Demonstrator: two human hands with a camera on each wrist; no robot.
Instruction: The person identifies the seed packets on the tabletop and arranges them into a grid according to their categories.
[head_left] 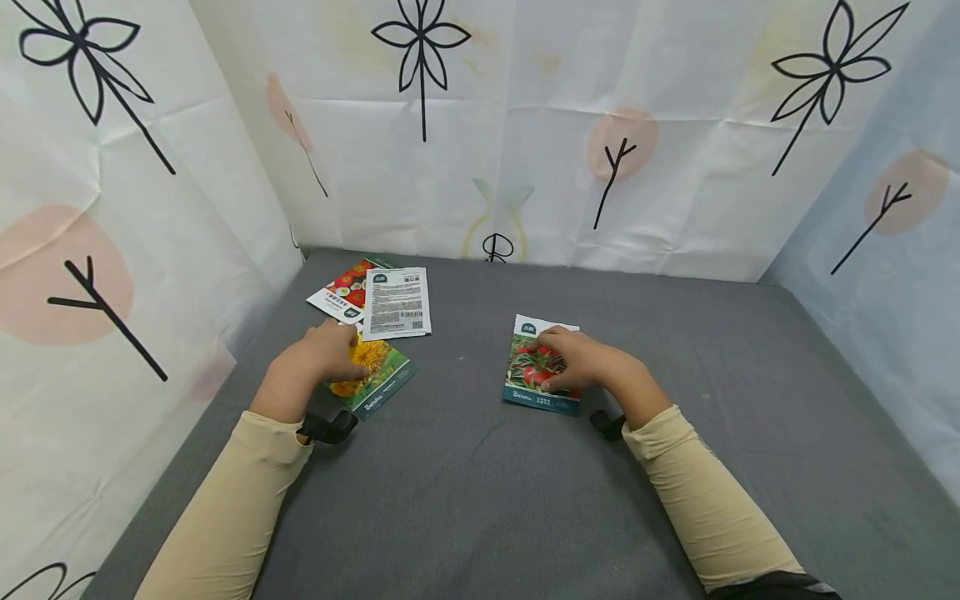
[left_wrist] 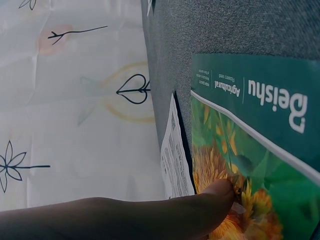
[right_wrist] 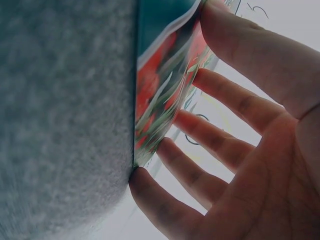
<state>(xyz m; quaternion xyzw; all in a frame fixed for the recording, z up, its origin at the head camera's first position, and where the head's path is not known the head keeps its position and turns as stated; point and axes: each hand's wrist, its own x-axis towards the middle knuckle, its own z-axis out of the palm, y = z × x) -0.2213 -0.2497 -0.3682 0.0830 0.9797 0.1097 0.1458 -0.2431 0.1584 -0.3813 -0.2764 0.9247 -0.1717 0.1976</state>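
Note:
My left hand (head_left: 317, 367) grips a seed packet with orange-yellow flowers and a green band (head_left: 386, 375). Its thumb presses on the printed flowers in the left wrist view; the other fingers are hidden there. Toward the table's middle, my right hand (head_left: 588, 367) holds a seed packet picturing red tomatoes (head_left: 525, 367). Seen from the right wrist, the thumb (right_wrist: 240, 45) and spread, bent fingers touch this packet's face and edge, and its surface bows a little. Beyond the left hand lie a white text-covered packet (head_left: 397, 304) and, partly beneath it, a packet with red flowers (head_left: 348, 287).
A grey cloth-covered table (head_left: 465, 483) spreads under both hands. White fabric with flower and tree drawings (head_left: 525, 167) rises behind it and along both sides. Black straps (head_left: 330, 427) are on both wrists, below beige sleeves (head_left: 232, 500).

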